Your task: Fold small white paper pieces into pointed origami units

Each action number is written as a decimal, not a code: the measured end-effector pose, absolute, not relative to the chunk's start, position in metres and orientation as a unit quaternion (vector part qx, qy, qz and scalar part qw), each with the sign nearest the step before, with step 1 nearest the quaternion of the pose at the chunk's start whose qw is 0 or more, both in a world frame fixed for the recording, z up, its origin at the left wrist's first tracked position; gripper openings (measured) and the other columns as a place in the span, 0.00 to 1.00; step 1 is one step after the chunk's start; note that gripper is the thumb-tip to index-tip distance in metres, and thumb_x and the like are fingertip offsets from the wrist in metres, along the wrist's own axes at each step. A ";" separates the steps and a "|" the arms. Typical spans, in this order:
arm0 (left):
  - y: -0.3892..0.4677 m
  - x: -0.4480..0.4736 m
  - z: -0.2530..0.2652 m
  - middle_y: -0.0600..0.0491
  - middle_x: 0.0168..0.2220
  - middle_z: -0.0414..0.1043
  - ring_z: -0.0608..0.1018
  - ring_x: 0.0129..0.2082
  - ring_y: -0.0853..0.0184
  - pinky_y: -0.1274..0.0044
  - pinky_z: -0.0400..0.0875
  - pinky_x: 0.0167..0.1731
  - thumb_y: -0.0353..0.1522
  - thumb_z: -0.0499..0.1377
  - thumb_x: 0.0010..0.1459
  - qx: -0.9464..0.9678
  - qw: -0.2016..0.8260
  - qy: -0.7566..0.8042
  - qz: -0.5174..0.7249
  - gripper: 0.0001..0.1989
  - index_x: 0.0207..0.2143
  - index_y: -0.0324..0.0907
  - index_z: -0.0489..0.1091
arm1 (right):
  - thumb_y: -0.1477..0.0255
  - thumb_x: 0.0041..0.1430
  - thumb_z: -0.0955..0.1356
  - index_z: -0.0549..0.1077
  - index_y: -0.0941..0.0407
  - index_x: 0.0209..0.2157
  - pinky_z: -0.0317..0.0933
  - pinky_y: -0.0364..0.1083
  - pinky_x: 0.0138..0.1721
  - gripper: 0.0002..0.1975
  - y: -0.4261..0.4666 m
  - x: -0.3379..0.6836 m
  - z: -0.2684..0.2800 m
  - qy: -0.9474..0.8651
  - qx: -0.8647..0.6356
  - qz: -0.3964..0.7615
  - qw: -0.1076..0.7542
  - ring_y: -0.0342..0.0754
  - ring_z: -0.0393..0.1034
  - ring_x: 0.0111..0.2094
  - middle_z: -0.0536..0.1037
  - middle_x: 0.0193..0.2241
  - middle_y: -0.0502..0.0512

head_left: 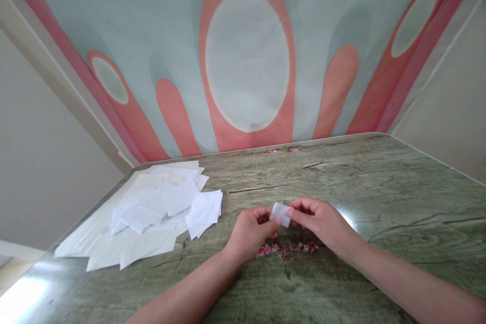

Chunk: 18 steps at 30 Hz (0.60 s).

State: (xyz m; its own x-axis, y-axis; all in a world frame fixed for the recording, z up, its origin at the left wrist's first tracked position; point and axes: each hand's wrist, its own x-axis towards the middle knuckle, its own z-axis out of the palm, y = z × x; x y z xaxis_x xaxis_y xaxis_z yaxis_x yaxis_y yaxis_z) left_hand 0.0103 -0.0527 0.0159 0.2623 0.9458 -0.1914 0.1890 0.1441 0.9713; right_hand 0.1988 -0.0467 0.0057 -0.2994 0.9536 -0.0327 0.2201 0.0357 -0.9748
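Note:
A small white piece of paper [280,212], looking folded, is held up between both hands over the table. My left hand [251,230] pinches its left and lower edge between thumb and fingers. On the opposite edge, my right hand [318,220] grips it the same way, thumb on the near face. Fingers behind the paper are partly hidden. To the left of my hands lie several small white paper squares [205,212], the closest ones a short way from my left hand.
Larger white sheets [148,255] lie spread in a pile under the small squares at the table's left. The wood-patterned table [379,182] has printed pink flowers and bright glare spots. Behind its far edge stands a backdrop [246,61] with red and pale shapes.

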 end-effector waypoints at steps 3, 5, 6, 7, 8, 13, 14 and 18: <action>-0.049 0.009 0.013 0.56 0.22 0.70 0.69 0.21 0.73 0.80 0.63 0.25 0.38 0.65 0.47 0.535 0.554 0.511 0.382 0.12 0.27 0.36 0.73 | 0.60 0.58 0.67 0.72 0.57 0.32 0.54 0.41 0.30 0.13 -0.047 0.198 0.005 -0.617 -0.467 0.515 0.368 0.42 0.62 0.27 0.71 0.25 0.47; -0.048 0.008 0.011 0.56 0.22 0.70 0.68 0.21 0.73 0.81 0.62 0.25 0.38 0.65 0.48 0.525 0.543 0.515 0.405 0.13 0.25 0.36 0.72 | 0.61 0.58 0.67 0.70 0.57 0.31 0.53 0.41 0.28 0.12 -0.048 0.198 0.003 -0.617 -0.463 0.521 0.365 0.41 0.60 0.26 0.70 0.25 0.47; -0.048 0.008 0.011 0.55 0.22 0.70 0.67 0.21 0.73 0.81 0.62 0.25 0.39 0.65 0.49 0.526 0.535 0.516 0.412 0.13 0.26 0.36 0.72 | 0.62 0.57 0.67 0.70 0.57 0.30 0.53 0.41 0.27 0.12 -0.049 0.197 0.002 -0.618 -0.460 0.524 0.363 0.41 0.60 0.26 0.70 0.25 0.47; -0.049 0.008 0.010 0.55 0.23 0.71 0.68 0.22 0.73 0.81 0.62 0.25 0.39 0.64 0.50 0.530 0.526 0.517 0.418 0.13 0.26 0.36 0.73 | 0.62 0.57 0.67 0.69 0.57 0.30 0.52 0.41 0.27 0.12 -0.049 0.197 0.001 -0.619 -0.458 0.527 0.360 0.41 0.59 0.25 0.70 0.25 0.47; -0.049 0.008 0.011 0.54 0.24 0.72 0.68 0.23 0.73 0.81 0.62 0.25 0.39 0.64 0.50 0.536 0.518 0.515 0.422 0.13 0.27 0.36 0.74 | 0.63 0.57 0.68 0.68 0.57 0.29 0.52 0.41 0.26 0.11 -0.049 0.196 0.000 -0.621 -0.455 0.530 0.355 0.41 0.59 0.25 0.70 0.24 0.47; -0.054 0.012 0.016 0.52 0.28 0.75 0.71 0.26 0.71 0.81 0.64 0.27 0.38 0.62 0.53 0.551 0.510 0.498 0.434 0.13 0.32 0.36 0.77 | 0.64 0.56 0.68 0.66 0.57 0.26 0.51 0.41 0.24 0.12 -0.051 0.194 -0.003 -0.642 -0.462 0.522 0.320 0.41 0.59 0.24 0.70 0.22 0.47; -0.054 0.012 0.017 0.52 0.27 0.75 0.71 0.26 0.71 0.81 0.64 0.27 0.38 0.62 0.53 0.549 0.512 0.498 0.434 0.13 0.32 0.36 0.77 | 0.63 0.56 0.69 0.66 0.57 0.26 0.51 0.41 0.24 0.12 -0.051 0.194 -0.003 -0.645 -0.463 0.520 0.315 0.41 0.59 0.23 0.69 0.22 0.46; -0.057 0.015 0.021 0.53 0.23 0.73 0.71 0.24 0.71 0.80 0.64 0.27 0.38 0.62 0.52 0.562 0.493 0.516 0.418 0.12 0.31 0.36 0.77 | 0.61 0.57 0.67 0.70 0.56 0.34 0.56 0.41 0.27 0.12 -0.053 0.193 0.004 -0.647 -0.447 0.510 0.348 0.42 0.64 0.27 0.72 0.26 0.48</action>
